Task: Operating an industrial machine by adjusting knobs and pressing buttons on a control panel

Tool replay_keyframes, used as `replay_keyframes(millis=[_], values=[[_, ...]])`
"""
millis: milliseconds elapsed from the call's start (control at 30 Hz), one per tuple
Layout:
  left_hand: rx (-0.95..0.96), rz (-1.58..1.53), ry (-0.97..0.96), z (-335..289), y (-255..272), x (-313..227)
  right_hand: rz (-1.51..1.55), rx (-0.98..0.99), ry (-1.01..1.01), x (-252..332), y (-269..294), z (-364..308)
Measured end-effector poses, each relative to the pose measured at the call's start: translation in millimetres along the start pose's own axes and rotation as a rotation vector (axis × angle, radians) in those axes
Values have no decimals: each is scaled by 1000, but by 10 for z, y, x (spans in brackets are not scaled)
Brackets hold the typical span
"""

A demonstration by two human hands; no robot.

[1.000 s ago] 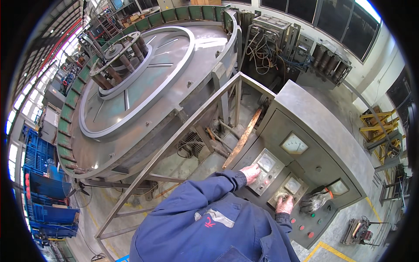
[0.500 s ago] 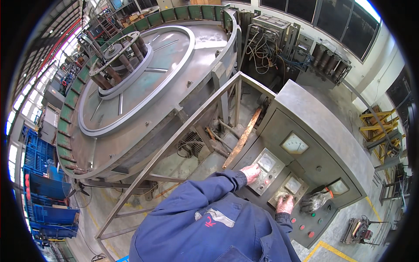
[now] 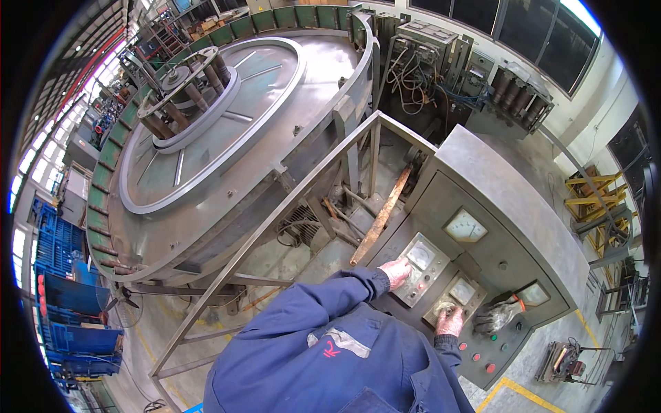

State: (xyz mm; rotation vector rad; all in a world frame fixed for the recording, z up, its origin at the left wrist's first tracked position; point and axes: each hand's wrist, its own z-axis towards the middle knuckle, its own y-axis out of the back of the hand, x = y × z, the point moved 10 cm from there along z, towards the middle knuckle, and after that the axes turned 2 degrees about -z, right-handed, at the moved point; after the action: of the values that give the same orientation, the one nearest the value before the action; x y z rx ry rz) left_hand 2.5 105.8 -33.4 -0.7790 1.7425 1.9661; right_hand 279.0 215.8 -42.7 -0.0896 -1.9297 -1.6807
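Observation:
My left hand (image 3: 394, 273) rests at the left edge of a small control module (image 3: 418, 286) with a dial and small buttons. Its fingers are closed, and they hide whatever lies under them. On the neighbouring module (image 3: 446, 296), my right hand (image 3: 449, 322) has its fingers closed round a round knob (image 3: 445, 309). Both modules sit on the sloping face of a grey control console (image 3: 475, 180). Beside my right hand lies a pair of grey work gloves (image 3: 497, 317) with an orange cuff.
A large round machine table (image 3: 275, 162) carrying a metal ring (image 3: 301, 65) stands at the left behind a metal frame rail (image 3: 258, 241). A wooden stick (image 3: 382, 219) leans by the console. Red and green buttons (image 3: 476, 358) are right of my right hand. A wheeled cart (image 3: 561, 361) stands on the floor.
The slots on the machine table's disc have shifted round, so the disc has turned. Both my hands stay in place on the console. The view has shifted very slightly.

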Motion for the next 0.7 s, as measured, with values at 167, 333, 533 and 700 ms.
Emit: replay_keyframes(millis=[167, 333, 533, 700], values=[[-10, 3, -29, 13, -14, 7, -8, -18, -1, -11, 1, -8], [-6, -2, -7, 15, 5, -13, 19, -20, -8, -22, -3, -13], [-19, -3, -21, 14, -43, 39, 5, -34, -2, -54, -34, -14], [-16, 6, -16, 17, -45, 31, -10, -21, -20, -57, -36, -18]])
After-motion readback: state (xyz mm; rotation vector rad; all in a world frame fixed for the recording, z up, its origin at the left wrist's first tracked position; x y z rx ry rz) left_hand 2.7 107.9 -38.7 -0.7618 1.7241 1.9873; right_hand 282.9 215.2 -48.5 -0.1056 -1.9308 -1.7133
